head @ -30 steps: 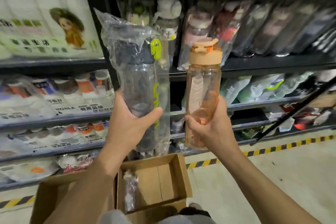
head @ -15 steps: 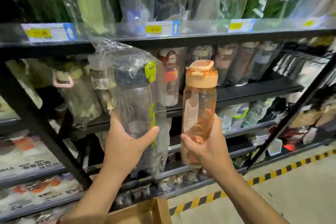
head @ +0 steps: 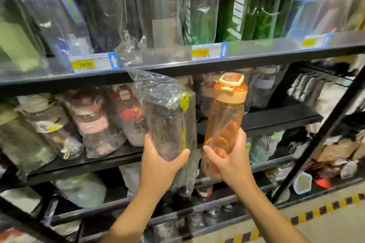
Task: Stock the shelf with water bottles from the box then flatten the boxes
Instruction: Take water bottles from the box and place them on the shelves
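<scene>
My left hand [head: 160, 165] grips a dark clear bottle in a crinkled plastic bag [head: 167, 122], with a yellow-green tag near its cap. My right hand [head: 231, 162] grips the lower part of an orange bottle [head: 225, 122] with a pale orange flip lid. Both bottles stand upright, side by side, in front of the middle shelf [head: 276, 118], just under the front edge of the upper shelf [head: 256, 55]. The boxes are out of view.
The upper shelf holds tall bagged dark bottles and price tags [head: 209, 51]. Bagged bottles [head: 94, 122] crowd the left of the middle shelf. A black diagonal brace [head: 324, 132] crosses at the right. Striped floor tape [head: 325, 208] runs along the shelf base.
Both hands have raised the bottles toward the middle shelf, and my view has tilted up. The cardboard boxes at the bottom have dropped out of view.
</scene>
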Action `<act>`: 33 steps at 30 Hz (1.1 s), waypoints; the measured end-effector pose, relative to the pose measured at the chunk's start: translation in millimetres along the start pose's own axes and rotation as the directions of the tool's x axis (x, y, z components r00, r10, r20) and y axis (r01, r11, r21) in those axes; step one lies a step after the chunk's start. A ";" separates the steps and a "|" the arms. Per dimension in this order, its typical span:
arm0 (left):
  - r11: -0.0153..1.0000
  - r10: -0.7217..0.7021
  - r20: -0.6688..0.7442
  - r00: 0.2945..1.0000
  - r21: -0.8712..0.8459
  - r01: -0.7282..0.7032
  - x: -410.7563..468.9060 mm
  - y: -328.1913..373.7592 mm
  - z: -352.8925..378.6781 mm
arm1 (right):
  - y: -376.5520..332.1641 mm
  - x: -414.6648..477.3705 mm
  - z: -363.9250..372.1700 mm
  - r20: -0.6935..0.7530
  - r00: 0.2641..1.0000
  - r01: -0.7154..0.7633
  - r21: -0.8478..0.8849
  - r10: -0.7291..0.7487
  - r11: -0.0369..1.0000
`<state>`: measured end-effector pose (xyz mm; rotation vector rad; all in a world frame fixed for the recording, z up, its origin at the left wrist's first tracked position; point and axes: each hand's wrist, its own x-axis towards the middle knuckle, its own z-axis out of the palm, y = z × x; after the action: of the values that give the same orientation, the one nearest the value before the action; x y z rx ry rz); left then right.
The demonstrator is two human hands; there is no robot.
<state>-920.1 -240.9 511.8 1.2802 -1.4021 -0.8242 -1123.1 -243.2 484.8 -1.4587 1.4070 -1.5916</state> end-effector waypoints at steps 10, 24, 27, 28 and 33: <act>0.998 0.013 -0.114 0.993 0.058 -0.007 60.2 -21.8 42.7 | 27.9 61.4 -0.7 0.103 0.991 -0.075 -0.059 0.081 0.995; 0.995 -0.053 -0.218 0.975 0.070 0.069 114.3 -39.2 55.6 | 55.2 116.6 22.7 0.146 0.986 -0.063 -0.133 0.082 0.989; 0.992 -0.073 -0.229 0.971 0.088 0.096 125.8 -41.2 54.8 | 55.8 126.1 26.1 0.167 0.982 -0.059 -0.143 0.083 0.988; 0.990 -0.084 -0.235 0.968 0.089 0.108 129.4 -41.3 55.0 | 55.6 129.1 27.4 0.174 0.981 -0.058 -0.151 0.085 0.987; 0.984 -0.115 -0.252 0.961 0.100 0.144 140.0 -44.0 57.1 | 57.3 140.4 37.4 0.176 0.979 -0.065 -0.203 0.101 0.977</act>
<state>-950.8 -393.7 488.7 1.5233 -1.1923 -0.6508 -1137.4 -398.5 476.1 -1.5923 1.5280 -1.2591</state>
